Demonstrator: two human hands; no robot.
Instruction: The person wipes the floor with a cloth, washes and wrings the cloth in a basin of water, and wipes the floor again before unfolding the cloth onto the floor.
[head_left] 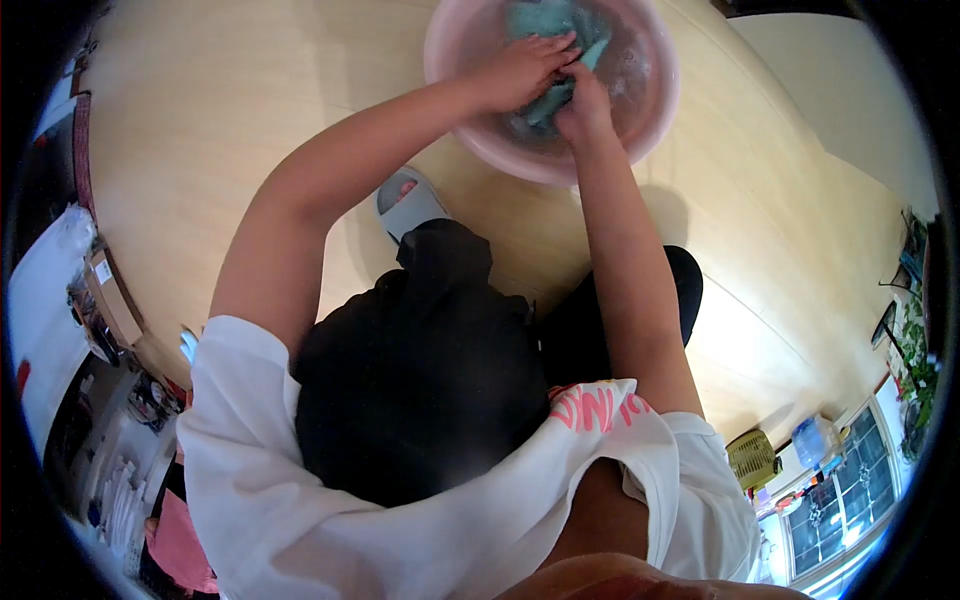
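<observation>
A round pink basin [655,110] stands on the pale floor at the top centre, with water in it. A wet teal cloth [545,20] lies bunched in the water. My left hand [528,70] reaches in from the left and lies over the cloth, its fingers stretched out and pointing right. From below comes my right hand [586,98], its fingers closed on a fold of the same cloth. The two hands touch or nearly touch at the fingertips.
A grey slipper [412,207] with a foot in it is just below the basin. Cardboard boxes [118,298] and shelves line the far left. A yellow-green basket [753,459], a blue water jug [815,441] and a plant [917,365] are at the right.
</observation>
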